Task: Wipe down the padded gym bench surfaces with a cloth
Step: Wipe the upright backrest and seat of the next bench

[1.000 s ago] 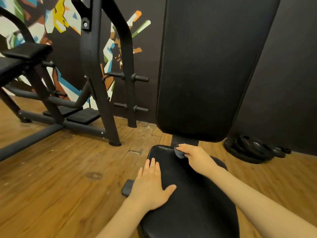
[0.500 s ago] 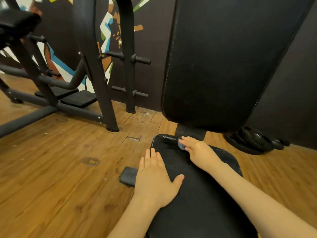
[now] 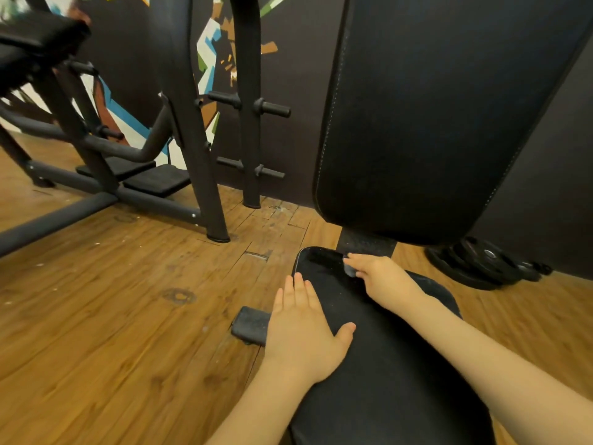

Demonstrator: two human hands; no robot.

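Observation:
The black padded seat [image 3: 378,374] of a gym bench runs from the bottom of the view up to its far end, under a tall upright black back pad [image 3: 433,117]. My left hand [image 3: 305,329] lies flat on the seat's left edge, fingers straight and together. At the seat's far end my right hand [image 3: 382,281] holds a small grey cloth [image 3: 349,269] against the pad. Only a corner of the cloth shows past the fingers.
A black steel rack [image 3: 192,130] with weight pegs stands on the wooden floor to the left. Another padded machine [image 3: 35,36] sits at the far left. Weight plates [image 3: 481,264] lie by the dark wall at the right. A black foot [image 3: 250,326] juts out left of the seat.
The view has tilted down and closer to the bench. My right hand with the cloth stays at the far end of the seat; my left hand keeps resting flat.

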